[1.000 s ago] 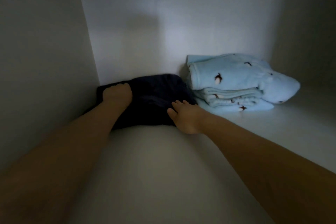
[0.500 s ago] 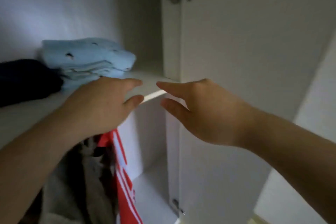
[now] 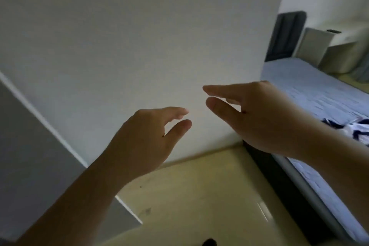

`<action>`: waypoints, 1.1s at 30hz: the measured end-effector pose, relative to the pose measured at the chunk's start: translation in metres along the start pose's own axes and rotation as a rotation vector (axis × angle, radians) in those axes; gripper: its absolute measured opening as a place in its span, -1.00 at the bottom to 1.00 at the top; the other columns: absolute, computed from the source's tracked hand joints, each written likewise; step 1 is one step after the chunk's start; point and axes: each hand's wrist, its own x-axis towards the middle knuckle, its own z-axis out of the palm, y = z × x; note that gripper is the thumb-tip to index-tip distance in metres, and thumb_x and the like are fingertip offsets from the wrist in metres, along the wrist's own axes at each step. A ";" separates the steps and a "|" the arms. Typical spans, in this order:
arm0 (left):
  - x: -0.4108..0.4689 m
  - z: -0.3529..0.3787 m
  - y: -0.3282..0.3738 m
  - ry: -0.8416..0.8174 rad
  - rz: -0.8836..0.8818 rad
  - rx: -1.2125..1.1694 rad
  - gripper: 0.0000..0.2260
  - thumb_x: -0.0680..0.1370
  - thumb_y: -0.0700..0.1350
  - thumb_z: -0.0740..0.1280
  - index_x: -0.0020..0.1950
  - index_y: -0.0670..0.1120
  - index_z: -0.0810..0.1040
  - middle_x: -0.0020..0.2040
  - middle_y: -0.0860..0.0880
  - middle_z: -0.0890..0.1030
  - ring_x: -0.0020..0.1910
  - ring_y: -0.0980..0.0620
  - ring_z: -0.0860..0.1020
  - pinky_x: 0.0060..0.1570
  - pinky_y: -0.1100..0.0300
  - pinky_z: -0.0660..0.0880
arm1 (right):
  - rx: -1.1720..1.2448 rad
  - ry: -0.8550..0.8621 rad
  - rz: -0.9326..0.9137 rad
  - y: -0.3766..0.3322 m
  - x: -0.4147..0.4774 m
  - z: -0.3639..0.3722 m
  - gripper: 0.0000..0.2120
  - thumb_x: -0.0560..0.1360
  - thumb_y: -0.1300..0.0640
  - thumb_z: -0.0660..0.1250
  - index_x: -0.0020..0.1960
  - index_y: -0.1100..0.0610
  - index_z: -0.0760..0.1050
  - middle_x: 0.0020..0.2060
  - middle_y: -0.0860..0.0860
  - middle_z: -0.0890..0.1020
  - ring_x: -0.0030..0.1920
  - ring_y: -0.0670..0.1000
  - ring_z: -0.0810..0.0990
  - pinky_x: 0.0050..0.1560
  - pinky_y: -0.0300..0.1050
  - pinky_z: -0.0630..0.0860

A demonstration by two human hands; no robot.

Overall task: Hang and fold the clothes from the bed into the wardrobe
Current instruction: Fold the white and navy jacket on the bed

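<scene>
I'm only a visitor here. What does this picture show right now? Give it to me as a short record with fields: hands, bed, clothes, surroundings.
Left hand: raised in the air, fingers relaxed, holding nothing
Right hand: raised beside it, fingers extended, holding nothing
Bed: at the right, blue-grey cover, dark headboard at its far end
Clothes: one white-and-navy garment lying on the bed, cut off by the right edge
Surroundings: large white panel ahead, yellowish floor below

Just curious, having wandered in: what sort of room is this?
Most likely a bedroom. A bed with a blue-grey sheet stands at the right, a white-and-navy garment lies on it, and a dark headboard rises at its far end. The big white panel may be a wardrobe door.
</scene>
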 end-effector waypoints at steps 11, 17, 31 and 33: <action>0.200 0.246 0.160 -0.306 0.273 -0.272 -0.61 0.62 0.26 0.17 0.25 0.10 0.62 0.05 0.15 0.70 0.03 0.28 0.63 0.03 0.17 0.59 | -0.092 0.090 0.569 0.274 -0.074 -0.077 -0.49 0.51 -0.29 0.07 0.38 -0.20 0.48 0.14 -0.14 0.68 -0.13 -0.29 0.60 -0.12 -0.41 0.39; 0.268 0.373 0.287 -0.510 0.432 -0.225 -0.68 0.62 0.20 0.22 0.20 0.08 0.62 -0.01 0.13 0.69 -0.05 0.16 0.64 -0.06 0.07 0.60 | -0.046 0.161 0.860 0.397 -0.162 -0.119 -0.67 0.59 -0.18 0.21 0.28 -0.18 0.57 -0.32 -0.41 0.60 -0.30 -0.46 0.45 -0.25 -0.61 0.32; 0.317 0.588 0.569 -0.640 0.390 -0.194 -0.78 0.61 0.16 0.27 0.07 0.10 0.63 -0.12 0.16 0.67 -0.12 0.13 0.63 -0.07 0.05 0.58 | -0.048 0.109 1.044 0.680 -0.358 -0.264 -0.69 0.63 -0.14 0.18 0.23 -0.07 0.60 0.08 -0.16 0.69 0.10 -0.13 0.58 -0.11 -0.42 0.36; 0.328 0.603 0.594 -0.637 0.361 -0.182 -0.79 0.61 0.16 0.27 0.07 0.10 0.63 -0.12 0.17 0.67 -0.13 0.16 0.62 -0.09 0.07 0.58 | -0.049 0.085 1.016 0.716 -0.367 -0.285 -0.67 0.64 -0.12 0.17 0.16 0.05 0.58 0.01 -0.05 0.69 0.02 -0.06 0.57 -0.14 -0.27 0.44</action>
